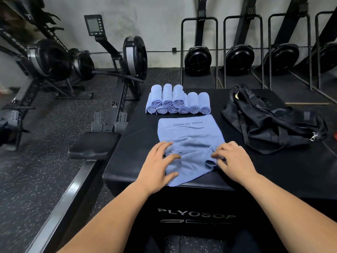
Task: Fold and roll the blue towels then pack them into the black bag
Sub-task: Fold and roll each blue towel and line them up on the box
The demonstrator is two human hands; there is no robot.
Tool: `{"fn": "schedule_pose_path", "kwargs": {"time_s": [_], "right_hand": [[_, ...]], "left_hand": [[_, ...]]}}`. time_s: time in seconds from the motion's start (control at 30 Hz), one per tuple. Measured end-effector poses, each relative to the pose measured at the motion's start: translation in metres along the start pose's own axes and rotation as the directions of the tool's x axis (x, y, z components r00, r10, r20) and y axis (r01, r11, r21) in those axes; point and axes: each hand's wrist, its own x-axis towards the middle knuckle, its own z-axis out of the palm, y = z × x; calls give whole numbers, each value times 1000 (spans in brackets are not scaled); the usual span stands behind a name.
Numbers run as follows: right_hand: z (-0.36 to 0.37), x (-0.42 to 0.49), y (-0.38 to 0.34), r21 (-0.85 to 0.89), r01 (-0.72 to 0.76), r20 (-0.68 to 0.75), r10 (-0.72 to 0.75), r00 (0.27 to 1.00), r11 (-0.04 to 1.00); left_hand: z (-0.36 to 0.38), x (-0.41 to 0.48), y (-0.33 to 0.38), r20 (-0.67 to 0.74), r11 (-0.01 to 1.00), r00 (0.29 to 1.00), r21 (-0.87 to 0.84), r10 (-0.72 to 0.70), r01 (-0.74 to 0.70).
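A blue towel (191, 141) printed "YOGA FITNESS" lies on the black plyo box (138, 143), its near end bunched and rumpled. My left hand (157, 163) rests on the towel's near left part with fingers spread and bent. My right hand (232, 159) pinches the rumpled fold at the towel's near right edge. Behind the towel, several rolled blue towels (177, 100) are stacked in two layers. The black bag (273, 119) lies slumped on the box at the right, its top open.
Rowing machines (113, 70) stand on the speckled floor to the left, one seat (94, 145) close to the box's left edge. More rowers (238, 59) stand upright along the back wall. Bare box top lies between towel and bag.
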Motion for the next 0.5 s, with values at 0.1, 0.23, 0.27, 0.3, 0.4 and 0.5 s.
{"fn": "schedule_pose_path", "kwargs": {"time_s": [0.1, 0.23, 0.27, 0.3, 0.4, 0.5], "right_hand": [[-3, -7, 0, 37, -4, 37, 2, 999, 999], [-3, -8, 6, 13, -1, 36, 1, 999, 1000], [-2, -7, 7, 28, -32, 33, 31, 999, 999], [0, -6, 8, 70, -76, 36, 73, 997, 995], [2, -3, 9, 199, -180, 59, 172, 983, 963], [-4, 3, 11, 259, -295, 112, 275, 955, 919]], "left_hand": [[-1, -2, 1, -9, 996, 997, 45, 74, -73], [-3, -15, -4, 60, 993, 994, 64, 94, -98], [-5, -17, -5, 67, 994, 994, 60, 90, -94], [-6, -18, -5, 74, 994, 994, 58, 87, -91], [-7, -23, -7, 98, 995, 993, 65, 65, -72], [-4, -26, -7, 71, 998, 997, 50, 42, -46]]}}
